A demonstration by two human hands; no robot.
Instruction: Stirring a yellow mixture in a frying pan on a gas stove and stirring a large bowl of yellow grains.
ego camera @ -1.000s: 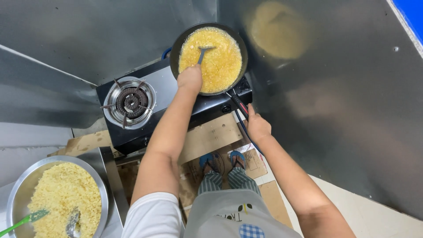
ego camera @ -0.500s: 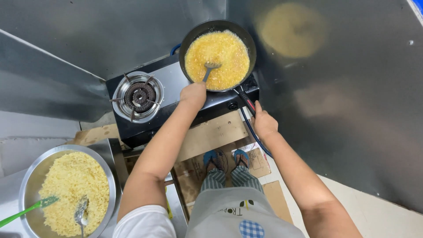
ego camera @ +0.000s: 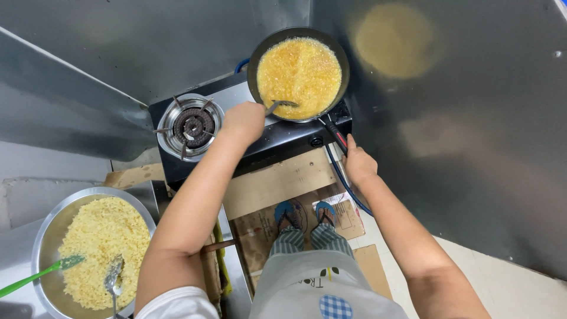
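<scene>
The picture is bright and sharp, with soft light from above and only faint shadows. The shiny metal wall [ego camera: 472,136] shows a blurry yellow glow from the pan [ego camera: 299,72]. Straight lines bend near the edges.

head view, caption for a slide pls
Left hand stirs yellow food in a pan on a stove; right hand holds the handle.
</scene>
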